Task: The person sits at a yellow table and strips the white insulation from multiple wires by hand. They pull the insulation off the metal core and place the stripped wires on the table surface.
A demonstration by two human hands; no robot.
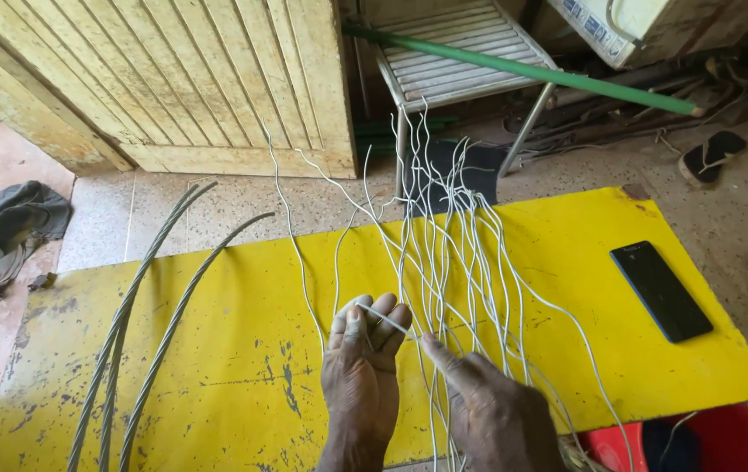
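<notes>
Several thin wavy grey wire strands [453, 245] fan out over a yellow tabletop [243, 350]. My left hand [361, 385] pinches one short strand between the fingers near the table's front middle. My right hand [492, 411] lies just to its right with the index finger stretched toward the same strand, resting among the loose wires. Further left, two thick twisted steel cables [142, 306] curve across the yellow surface, away from both hands.
A black phone [661, 290] lies on the table's right part. A red bucket [723, 441] sits below the front right corner. Behind the table are a wooden door [173, 79], a slatted metal chair [461, 52], a green pole [522, 68], sandals and a dark rag [7, 227].
</notes>
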